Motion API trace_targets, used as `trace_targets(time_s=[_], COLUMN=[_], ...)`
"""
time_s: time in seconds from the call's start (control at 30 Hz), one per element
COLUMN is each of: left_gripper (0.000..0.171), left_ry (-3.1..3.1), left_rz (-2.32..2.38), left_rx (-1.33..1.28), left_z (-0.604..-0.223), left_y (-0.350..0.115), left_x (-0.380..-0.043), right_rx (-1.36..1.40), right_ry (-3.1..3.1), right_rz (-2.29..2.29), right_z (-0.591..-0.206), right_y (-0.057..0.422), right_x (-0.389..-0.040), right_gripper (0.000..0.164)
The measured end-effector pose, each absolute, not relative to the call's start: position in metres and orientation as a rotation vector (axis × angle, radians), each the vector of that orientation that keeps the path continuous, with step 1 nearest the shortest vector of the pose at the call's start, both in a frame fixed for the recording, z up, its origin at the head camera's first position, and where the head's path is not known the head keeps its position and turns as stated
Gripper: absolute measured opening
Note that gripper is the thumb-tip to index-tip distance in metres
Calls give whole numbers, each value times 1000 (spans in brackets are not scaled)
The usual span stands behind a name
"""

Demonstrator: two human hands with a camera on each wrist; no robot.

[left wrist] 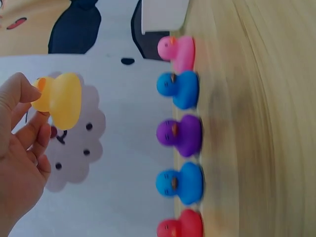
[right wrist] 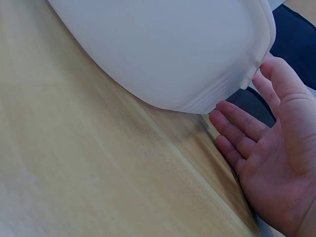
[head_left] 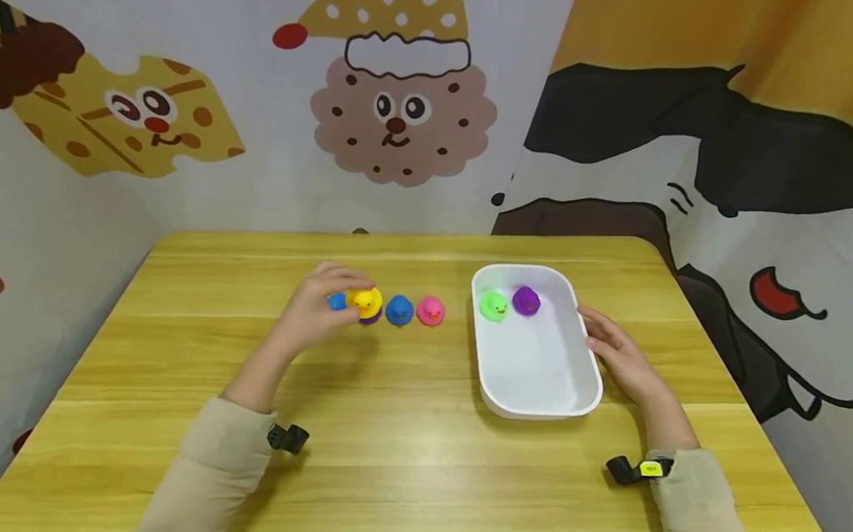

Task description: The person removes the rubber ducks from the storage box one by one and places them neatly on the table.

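Note:
My left hand (head_left: 318,304) pinches a yellow rubber duck (left wrist: 66,101) between thumb and fingers, held up above the table. In the head view it overlaps a purple duck (left wrist: 180,136) in a row of rubber ducks. Also in that row are a pink duck (left wrist: 178,53), a blue duck (left wrist: 180,90), a second blue duck (left wrist: 181,182) and a red duck (left wrist: 182,226), the red one hidden behind the hand in the head view. My right hand (head_left: 624,356) touches the right side of a white tray (head_left: 541,386) with its fingertips at the rim.
Inside the tray, a green duck (head_left: 493,305) and another purple duck (head_left: 526,301) sit at the far end. The wooden table (head_left: 414,484) reaches back to a cartoon-printed cloth (head_left: 255,196). Both wrists wear small black cameras.

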State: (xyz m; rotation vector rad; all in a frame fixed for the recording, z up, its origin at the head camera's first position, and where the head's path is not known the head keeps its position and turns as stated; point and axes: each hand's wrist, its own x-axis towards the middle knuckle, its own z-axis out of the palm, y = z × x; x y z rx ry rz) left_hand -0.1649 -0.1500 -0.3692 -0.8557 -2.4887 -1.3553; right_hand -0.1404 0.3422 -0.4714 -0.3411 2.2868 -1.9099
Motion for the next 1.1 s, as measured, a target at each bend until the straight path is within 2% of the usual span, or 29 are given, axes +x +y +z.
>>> trace_targets(time_s=[0.23,0.7,1.1], left_gripper=[35,34,35], left_ry=[-2581,-2626,-2691], left_rz=[-1425,-1395,-1453], left_rx=[-690,-539,-310], left_z=[-366,-382,-396], left_y=[-178,-228,-256], left_x=[-163,-171,-178], right_rx=[-358,-334,-397], right_ry=[2296,2305,2265], right_rz=[-1902,-1889,-1940], right_z=[-472,-470,-474], right_y=[343,343,343], right_x=[-141,-139,-141], right_gripper=[51,52,50])
